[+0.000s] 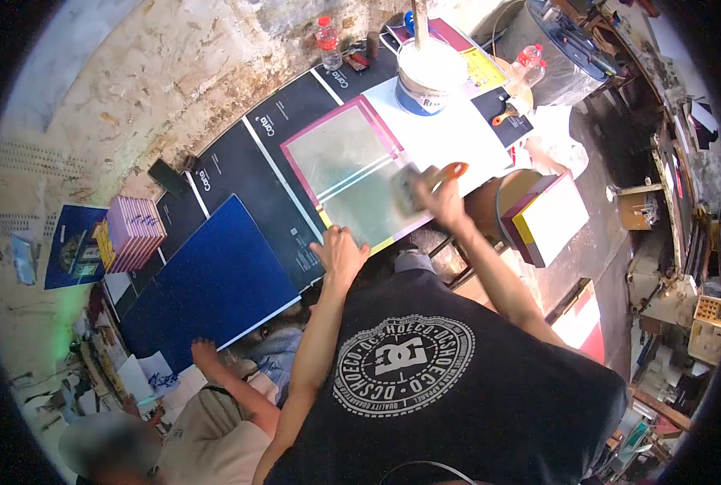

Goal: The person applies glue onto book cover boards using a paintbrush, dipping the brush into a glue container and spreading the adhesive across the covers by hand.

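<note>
My right hand (443, 204) is closed round a wide brush (409, 191) with an orange handle end. Motion smears the bristles, which are over the right part of a book cover sheet (340, 149). This sheet lies flat, pink along one side and yellow at the near edge, with grey boards and two pale strips inside. At its near left corner my left hand (341, 254) rests with the fingers apart, touching the edge. Behind the sheet a white bucket (426, 77) stands on white paper (469, 121), a stick rising from it.
On my left a co-worker's hand (204, 353) touches a large dark blue board (215, 275). Stacked books (134, 234) stand beyond it. A plastic bottle (328, 44) is near the wall. To my right, covers (546, 218) are piled on a round drum (489, 202).
</note>
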### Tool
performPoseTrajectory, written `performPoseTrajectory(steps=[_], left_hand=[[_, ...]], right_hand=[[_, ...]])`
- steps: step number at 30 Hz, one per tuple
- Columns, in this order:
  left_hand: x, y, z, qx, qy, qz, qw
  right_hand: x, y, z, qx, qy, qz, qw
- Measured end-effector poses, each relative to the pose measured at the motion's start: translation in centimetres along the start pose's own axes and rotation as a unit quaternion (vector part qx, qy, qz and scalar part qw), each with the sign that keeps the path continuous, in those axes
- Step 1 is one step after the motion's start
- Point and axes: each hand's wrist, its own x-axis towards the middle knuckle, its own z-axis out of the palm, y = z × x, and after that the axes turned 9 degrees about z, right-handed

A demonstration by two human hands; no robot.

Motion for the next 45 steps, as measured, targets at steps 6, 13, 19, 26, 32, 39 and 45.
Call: performPoseTrajectory(steps=[6, 13, 19, 26, 32, 39, 45], left_hand=[[0.9, -0.1, -0.2, -0.045, -0.024, -0.042, 0.998], [5.2, -0.1, -2.9, -0.064, -0.016, -0.066, 0.996], [6.5, 2.1, -1.4, -0.040, -0.058, -0.136, 0.988], [6.0, 3.2, -1.5, -0.049, -0.063, -0.169, 0.982], [6.8, 3.0, -0.9, -0.030, -0.074, -0.190, 0.979], [6.6, 3.1, -1.0, 0.016, -0.047, -0.174, 0.983], [9.7, -10.4, 4.7, -0.305, 0.204, -0.285, 0.886]], right_hand=[[1.9, 3.4, -6.1, -0.100, 0.059, 0.071, 0.991], [12.7, -1.9, 4.4, 0.132, 0.065, -0.111, 0.983], [7.4, -5.1, 17.1, -0.019, -0.097, -0.157, 0.983], [23.0, 1.4, 7.0, -0.139, -0.060, -0.194, 0.969], [22.2, -5.5, 8.3, 0.067, -0.161, -0.368, 0.913], [31.6, -5.9, 9.5, -0.154, -0.009, -0.420, 0.894], [22.0, -5.4, 0.7, 0.092, -0.033, -0.147, 0.984]])
